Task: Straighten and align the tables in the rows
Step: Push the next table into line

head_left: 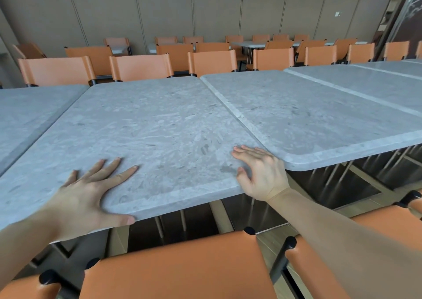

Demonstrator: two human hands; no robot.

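A grey stone-look table [148,125] stands straight in front of me in a row of like tables. My left hand [91,195] lies flat on its near left part, thumb hooked over the front edge. At the table's near right corner my right hand [260,173] rests with fingers spread, next to the seam with the neighbouring table [319,115]. That right table's front edge sits farther from me than the middle table's edge. Another table [29,111] adjoins on the left, a dark gap between them.
Orange chairs [182,266] with black posts stand between me and the table. More orange chairs [141,67] line the far side, with further tables and chairs behind up to a brown panelled wall. Further tables [376,79] continue the row to the right.
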